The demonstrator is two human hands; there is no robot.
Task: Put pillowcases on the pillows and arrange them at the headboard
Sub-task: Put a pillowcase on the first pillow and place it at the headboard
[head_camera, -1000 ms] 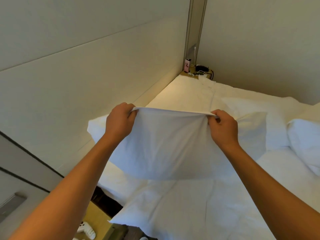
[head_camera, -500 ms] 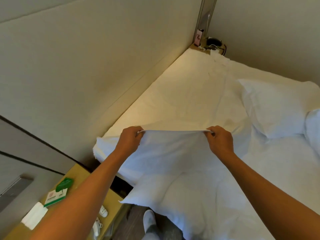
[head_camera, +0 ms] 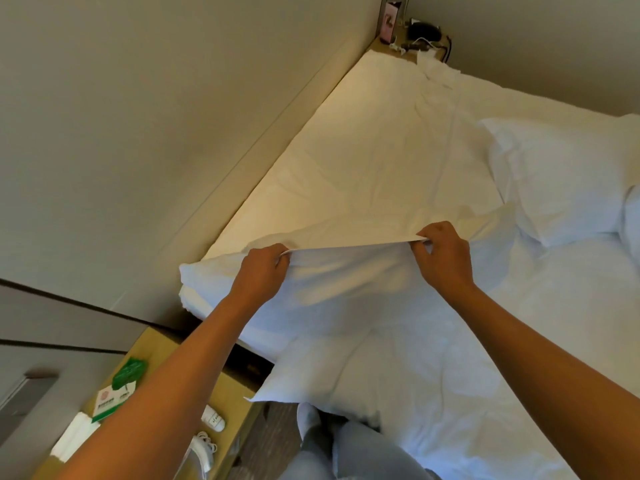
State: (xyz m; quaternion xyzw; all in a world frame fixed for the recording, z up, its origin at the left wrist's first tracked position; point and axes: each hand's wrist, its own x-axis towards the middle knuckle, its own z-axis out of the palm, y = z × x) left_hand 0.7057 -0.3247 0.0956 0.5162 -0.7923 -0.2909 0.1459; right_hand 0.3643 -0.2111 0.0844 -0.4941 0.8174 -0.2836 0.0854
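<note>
Beige padded headboard wall [head_camera: 145, 140] runs along the left, w/ the bed [head_camera: 374, 140] in white sheets filling most of the view, largest thing here. On the bed near its corner lies the pillow [head_camera: 346, 368], white, soft, creased, its near corner hanging off the mattress edge above the person's legs. Over it sits the pillowcase [head_camera: 346, 268], white thin cloth, open hem pulled into a taut straight line between both hands, sagging into loose folds below. A second pillow [head_camera: 561, 174] lies further right, approx. mid-bed, looks already cased but can't tell for sure. Left hand [head_camera: 259, 275] has fingers curled and clamped on the hem's left end; right hand [head_camera: 443, 254] pinches the right end, thumb and fingers together on the cloth. Step in hand, as I judge it: settling the pillow down into its case, i.e. casing nearly done, arranging not yet begun. Next move prob. calls for a shake or tug on the hem to seat the filling, tucking the flap, then laying it against the headboard. Small stuff: wooden nightstand surface [head_camera: 239, 389] bottom left w/ a green-and-white card [head_camera: 117, 393], white folded cloth [head_camera: 69, 438], and a white remote-like item [head_camera: 213, 417].
</note>
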